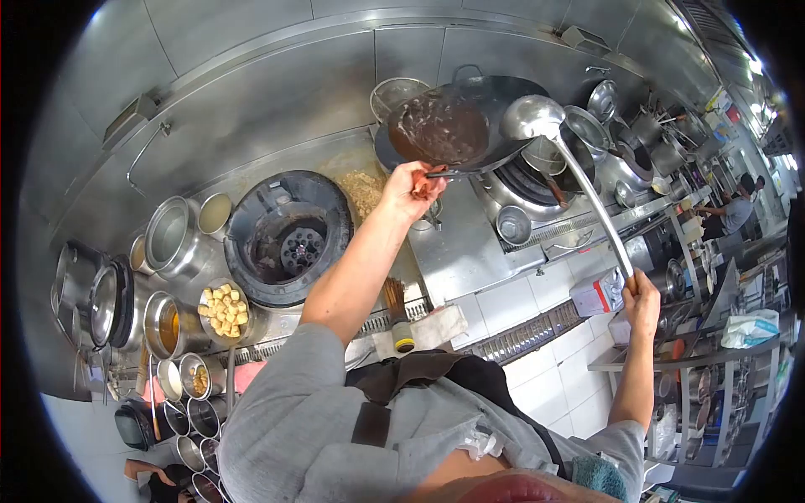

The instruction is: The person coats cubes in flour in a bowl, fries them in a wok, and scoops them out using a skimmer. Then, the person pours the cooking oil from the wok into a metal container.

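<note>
My left hand [409,191] is closed round the handle of a dark wok [511,90], with a reddish cloth [426,183] bunched in the grip. Dark brown liquid [444,130] lies in the wok, toward its left side. My right hand [641,303] grips the end of a long-handled steel ladle [533,116]. The ladle's bowl is over the wok's right rim; I cannot tell whether they touch. A wire strainer [392,95] sits behind the wok's left side. Left of my left forearm is a burner ring [331,210] with its burner exposed.
Pale yellow cubes [225,310] fill a container at the left, near several metal pots [172,230]. A bamboo brush [396,306] stands by the counter's front edge. At right are another stove [528,205] and a shelf rack [713,365]. Other people [734,214] are farther off.
</note>
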